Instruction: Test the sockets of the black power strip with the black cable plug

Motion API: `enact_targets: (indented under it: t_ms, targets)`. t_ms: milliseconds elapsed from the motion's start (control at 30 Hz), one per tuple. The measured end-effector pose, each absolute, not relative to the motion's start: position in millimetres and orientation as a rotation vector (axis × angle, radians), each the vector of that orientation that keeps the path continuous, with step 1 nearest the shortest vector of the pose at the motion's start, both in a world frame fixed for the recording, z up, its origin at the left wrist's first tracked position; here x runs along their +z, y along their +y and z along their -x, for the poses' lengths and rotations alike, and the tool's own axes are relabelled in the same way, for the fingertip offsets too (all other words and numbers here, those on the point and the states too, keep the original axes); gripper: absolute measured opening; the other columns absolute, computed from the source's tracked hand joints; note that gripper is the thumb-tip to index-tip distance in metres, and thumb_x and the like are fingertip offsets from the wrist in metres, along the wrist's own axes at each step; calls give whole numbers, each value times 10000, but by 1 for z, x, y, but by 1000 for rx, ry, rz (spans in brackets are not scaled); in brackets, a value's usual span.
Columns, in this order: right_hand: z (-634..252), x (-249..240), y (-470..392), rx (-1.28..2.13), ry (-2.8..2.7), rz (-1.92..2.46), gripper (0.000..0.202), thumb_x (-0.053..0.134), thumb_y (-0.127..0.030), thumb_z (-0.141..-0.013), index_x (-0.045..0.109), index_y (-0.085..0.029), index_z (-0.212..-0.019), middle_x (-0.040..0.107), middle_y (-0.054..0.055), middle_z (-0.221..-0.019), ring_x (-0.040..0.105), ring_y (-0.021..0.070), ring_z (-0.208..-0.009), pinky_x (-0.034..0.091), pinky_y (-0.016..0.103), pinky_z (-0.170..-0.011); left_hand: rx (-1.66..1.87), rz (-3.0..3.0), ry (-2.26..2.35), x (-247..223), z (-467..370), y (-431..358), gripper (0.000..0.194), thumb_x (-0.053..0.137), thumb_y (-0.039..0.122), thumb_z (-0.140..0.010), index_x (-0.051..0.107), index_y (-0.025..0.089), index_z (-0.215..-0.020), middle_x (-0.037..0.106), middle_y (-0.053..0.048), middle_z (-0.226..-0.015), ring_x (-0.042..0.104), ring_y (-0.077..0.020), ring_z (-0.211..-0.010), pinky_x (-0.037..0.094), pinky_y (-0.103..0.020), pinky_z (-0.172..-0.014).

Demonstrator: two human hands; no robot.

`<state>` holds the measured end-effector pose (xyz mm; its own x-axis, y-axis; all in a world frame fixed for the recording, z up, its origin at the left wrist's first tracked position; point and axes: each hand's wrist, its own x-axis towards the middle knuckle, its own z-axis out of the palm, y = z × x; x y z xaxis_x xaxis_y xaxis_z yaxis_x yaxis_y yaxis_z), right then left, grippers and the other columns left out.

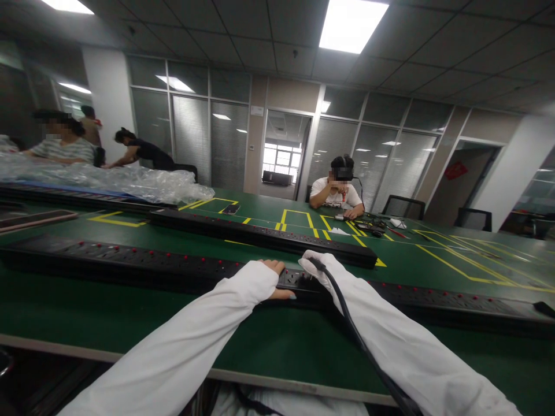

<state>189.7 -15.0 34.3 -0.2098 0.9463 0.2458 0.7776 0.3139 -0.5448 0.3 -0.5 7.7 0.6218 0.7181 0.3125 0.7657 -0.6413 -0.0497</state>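
Note:
A long black power strip (pixel 165 267) with a row of sockets and small red dots runs across the green table in front of me. My left hand (pixel 274 266), in a white sleeve, clasps the strip near its middle, fingers over the far side and thumb along the near side. Just to its right, my white-gloved right hand (pixel 318 264) is closed around the end of a black power cord (pixel 347 315), held against the strip's sockets. The cord's plug is mostly hidden, so I cannot tell whether it sits in a socket. The cord trails down along my right forearm.
A second black power strip (pixel 269 236) lies behind the first. Clear plastic wrap (pixel 151 184) is heaped at left. Yellow tape (pixel 451 266) marks the green table (pixel 143 329). A phone (pixel 231 209) lies beyond. Across sits a person (pixel 340 193) near tangled cables (pixel 370 226).

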Motion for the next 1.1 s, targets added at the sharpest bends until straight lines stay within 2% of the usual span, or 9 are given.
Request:
enact_targets:
  t_ms: [200,500,767,1100]
  targets:
    - [-199,42,-24,186,-2133,1650,381,369,-523,-737,539,-183,-743,513,-19,-543,398,53,-466,274,169,-456,-396,2662,-1236,7,-1,-1,728,333,743,-590,452,190,-1047,570,-80,-920,537,-248,-809,391,-348,-711]
    - [-192,50,-31,169,-2215,1673,391,343,-525,-749,529,-182,-764,507,-10,-575,419,56,-496,290,157,-476,-440,2673,-1227,8,-1,-2,694,353,726,-600,453,193,-1033,570,-77,-914,536,-243,-849,387,-339,-746]
    - [-186,43,-29,-336,-2332,1681,334,377,-527,-716,536,-241,-781,472,-31,-512,391,57,-485,208,175,-496,-460,2655,-1208,6,-1,-1,679,347,725,-605,460,194,-1013,574,-72,-880,543,-245,-824,400,-336,-707]
    - [-191,34,-24,-392,-2376,1617,403,276,-550,-754,516,-229,-798,444,-31,-503,357,47,-444,189,169,-471,-444,2657,-1196,6,-1,-1,684,341,720,-614,452,184,-1024,573,-75,-894,544,-245,-820,400,-338,-708]
